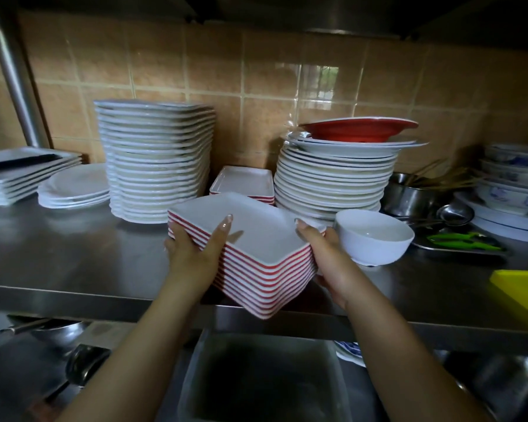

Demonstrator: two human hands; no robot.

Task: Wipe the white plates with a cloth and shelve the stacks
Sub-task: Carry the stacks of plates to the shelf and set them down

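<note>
Plate stack (250,263) held tilted at shelf (73,254) front edge, between both hands. Left hand (192,251) grasps left side, thumb on top plate. Right hand (323,251) grasps right corner; its fingers hidden beneath. Stack underside not visible.

Count on the shelf (73,254): two tall stacks of white plates (156,159), one held stack of red-edged square dishes (256,269), one white bowl (374,237), one red dish (358,129), one green peeler (461,240).
</note>
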